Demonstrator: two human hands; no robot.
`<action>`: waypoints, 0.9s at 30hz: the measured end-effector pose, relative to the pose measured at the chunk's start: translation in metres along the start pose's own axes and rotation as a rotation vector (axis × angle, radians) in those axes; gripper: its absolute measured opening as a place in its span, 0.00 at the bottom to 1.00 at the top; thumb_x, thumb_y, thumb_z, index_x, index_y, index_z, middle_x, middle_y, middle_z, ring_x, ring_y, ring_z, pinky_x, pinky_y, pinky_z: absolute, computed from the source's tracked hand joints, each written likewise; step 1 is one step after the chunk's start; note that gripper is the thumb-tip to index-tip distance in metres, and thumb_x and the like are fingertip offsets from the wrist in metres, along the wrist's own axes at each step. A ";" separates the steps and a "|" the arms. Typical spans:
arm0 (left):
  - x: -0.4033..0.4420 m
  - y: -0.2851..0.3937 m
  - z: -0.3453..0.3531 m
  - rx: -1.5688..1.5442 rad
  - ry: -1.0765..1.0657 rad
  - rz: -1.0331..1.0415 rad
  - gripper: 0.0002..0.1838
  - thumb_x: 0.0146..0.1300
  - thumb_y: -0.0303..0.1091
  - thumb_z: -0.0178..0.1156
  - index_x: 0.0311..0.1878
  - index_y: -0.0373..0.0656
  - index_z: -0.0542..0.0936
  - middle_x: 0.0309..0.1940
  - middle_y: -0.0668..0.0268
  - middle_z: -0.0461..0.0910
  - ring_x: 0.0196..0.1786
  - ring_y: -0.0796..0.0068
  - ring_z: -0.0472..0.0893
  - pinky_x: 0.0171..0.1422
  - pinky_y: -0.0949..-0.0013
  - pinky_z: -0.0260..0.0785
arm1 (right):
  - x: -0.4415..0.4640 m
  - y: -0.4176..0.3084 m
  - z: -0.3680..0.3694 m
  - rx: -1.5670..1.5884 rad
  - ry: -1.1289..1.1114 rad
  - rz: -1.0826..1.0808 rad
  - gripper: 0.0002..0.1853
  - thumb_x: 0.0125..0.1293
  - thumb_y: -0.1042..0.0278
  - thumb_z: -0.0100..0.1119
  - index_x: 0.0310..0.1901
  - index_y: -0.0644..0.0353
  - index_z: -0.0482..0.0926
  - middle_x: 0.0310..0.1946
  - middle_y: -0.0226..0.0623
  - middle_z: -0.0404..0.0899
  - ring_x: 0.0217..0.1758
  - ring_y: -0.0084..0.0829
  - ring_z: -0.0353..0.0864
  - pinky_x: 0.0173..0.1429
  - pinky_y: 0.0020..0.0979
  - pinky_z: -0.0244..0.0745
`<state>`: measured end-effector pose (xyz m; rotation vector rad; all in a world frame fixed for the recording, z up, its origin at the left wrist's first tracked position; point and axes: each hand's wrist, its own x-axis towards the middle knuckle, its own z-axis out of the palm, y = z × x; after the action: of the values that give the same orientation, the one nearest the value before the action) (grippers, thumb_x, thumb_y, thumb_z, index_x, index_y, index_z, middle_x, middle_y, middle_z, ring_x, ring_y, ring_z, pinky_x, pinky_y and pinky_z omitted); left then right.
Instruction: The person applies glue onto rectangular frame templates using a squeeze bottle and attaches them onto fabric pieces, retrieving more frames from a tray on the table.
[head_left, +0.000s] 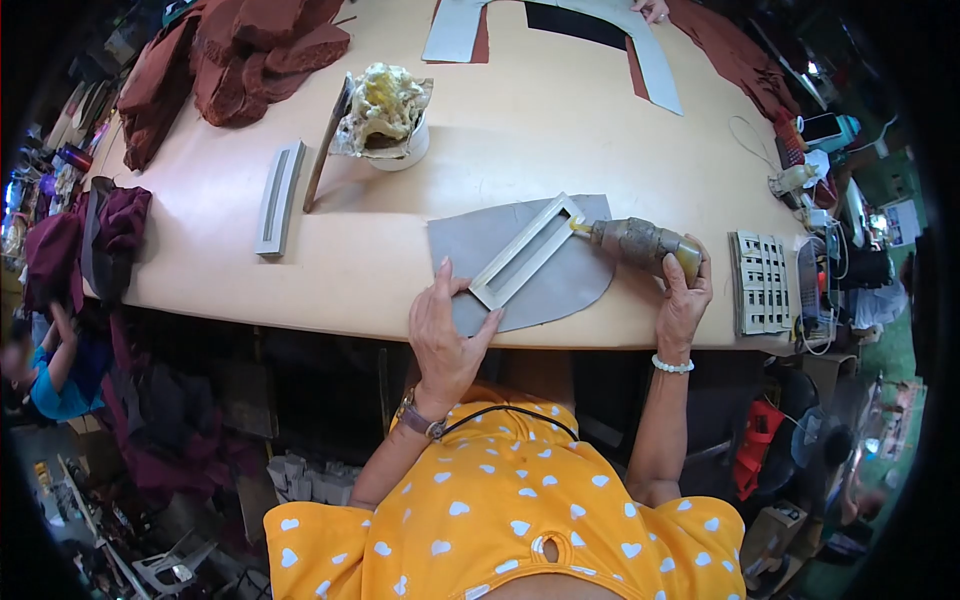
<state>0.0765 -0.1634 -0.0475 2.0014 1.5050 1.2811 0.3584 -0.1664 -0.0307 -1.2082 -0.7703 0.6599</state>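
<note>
A pale rectangular frame (525,253) with a long slot lies slantwise on a grey rounded piece of sheet material (590,288). My left hand (445,335) grips the frame's near end, thumb on one side and fingers on the other. In my right hand (685,295) is a brownish glue bottle (645,247), tipped sideways with its yellowish nozzle at the frame's far end. Whether the nozzle touches the frame, I cannot tell. Farther left rests a second similar slotted frame (292,200).
A white tub (408,150) crusted with yellowish residue stands beyond, a stick (328,150) leaning beside it. Stacked slotted pieces (762,285) lie at right. Reddish-brown material (250,60) is heaped far left. Another person's hand (652,10) touches pale cut pieces (655,75) opposite.
</note>
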 end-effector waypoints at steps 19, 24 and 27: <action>0.001 -0.002 -0.009 -0.199 -0.060 -0.031 0.23 0.70 0.36 0.42 0.61 0.30 0.64 0.46 0.52 0.77 0.50 0.54 0.73 0.60 0.57 0.60 | -0.086 -0.014 0.037 0.049 -0.152 0.112 0.27 0.51 0.80 0.70 0.54 0.61 0.72 0.40 0.25 0.75 0.41 0.16 0.74 0.47 0.18 0.71; 0.001 -0.005 -0.008 -0.177 -0.039 0.003 0.27 0.70 0.36 0.43 0.67 0.29 0.59 0.43 0.54 0.78 0.47 0.54 0.74 0.57 0.57 0.62 | -0.086 -0.014 0.036 0.051 -0.222 0.153 0.25 0.55 0.77 0.68 0.54 0.61 0.72 0.40 0.26 0.76 0.42 0.17 0.74 0.47 0.21 0.72; 0.001 -0.006 -0.007 -0.189 -0.034 0.006 0.27 0.70 0.36 0.43 0.67 0.30 0.59 0.44 0.54 0.78 0.47 0.54 0.74 0.58 0.57 0.62 | -0.079 -0.015 0.031 0.339 -0.229 0.390 0.22 0.59 0.69 0.64 0.55 0.60 0.72 0.44 0.32 0.78 0.47 0.25 0.78 0.52 0.28 0.75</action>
<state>0.0668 -0.1620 -0.0476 1.8986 1.3112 1.3316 0.2873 -0.2155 -0.0243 -0.9842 -0.5818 1.2166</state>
